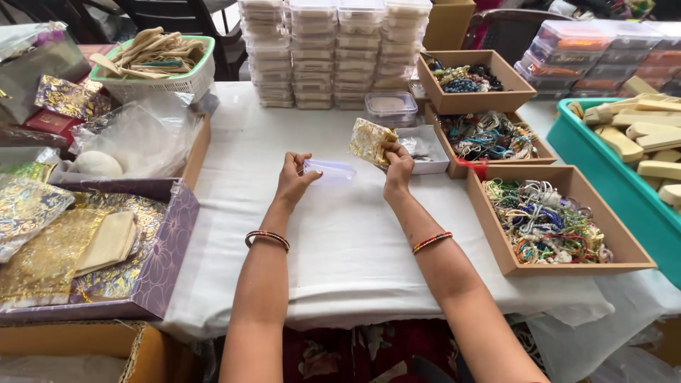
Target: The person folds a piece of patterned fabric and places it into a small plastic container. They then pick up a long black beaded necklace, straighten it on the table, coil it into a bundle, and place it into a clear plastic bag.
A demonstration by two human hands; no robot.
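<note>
Left hand: grip closed on a small clear plastic box, held above the white tabletop.
Right hand: fingers pinching a gold pouch, perhaps organza.
Nearby: open tray just beside the pouch; bead boxes to the right.

Both bare forearms stretch forward side by side, each wrist ringed by a thin bangle. The left hand pinches with thumb and fingertips; the right hand, raised slightly farther ahead, curls its fingers closed in a grip.
</note>
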